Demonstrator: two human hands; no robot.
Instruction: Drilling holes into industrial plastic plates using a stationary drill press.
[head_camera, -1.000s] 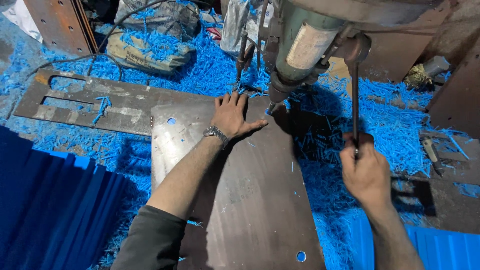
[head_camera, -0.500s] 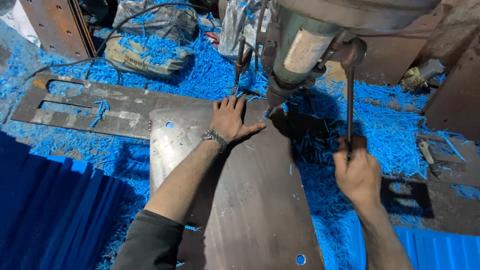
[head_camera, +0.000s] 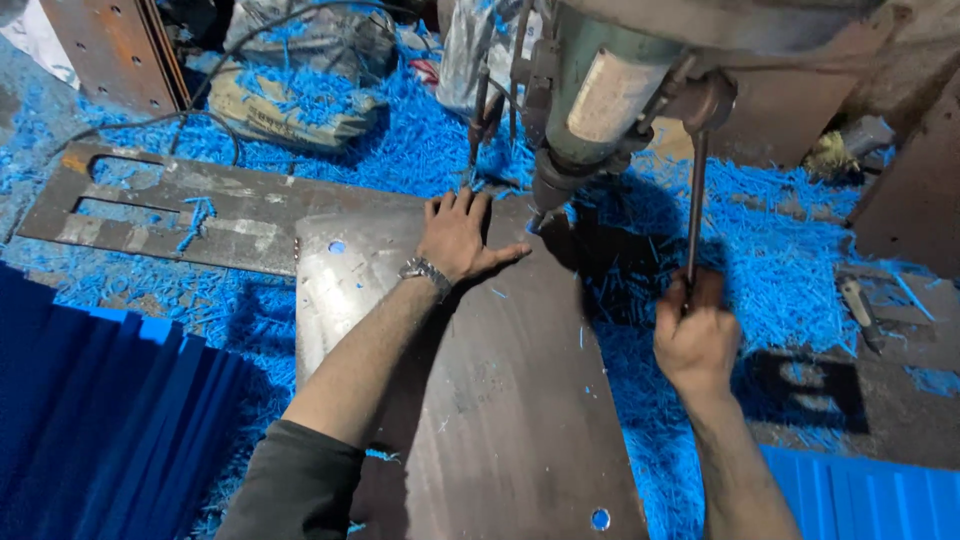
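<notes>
- Right hand (head_camera: 695, 340) closed around the drill press feed lever (head_camera: 696, 205)
- Left hand (head_camera: 460, 238) spread flat, pressing the steel plate (head_camera: 480, 400) lying on blue shavings (head_camera: 790, 270)
- Drill press spindle (head_camera: 590, 100) stands above the plate's far edge

flat grey steel plate (head_camera: 480, 400) with holes under drill (head_camera: 590, 110).

The floor (head_camera: 800, 420) is strewn with blue shavings (head_camera: 780, 270). On it lie a steel plate (head_camera: 500, 400), a cut-out plate (head_camera: 180, 210) and a sack (head_camera: 290, 110).
</notes>
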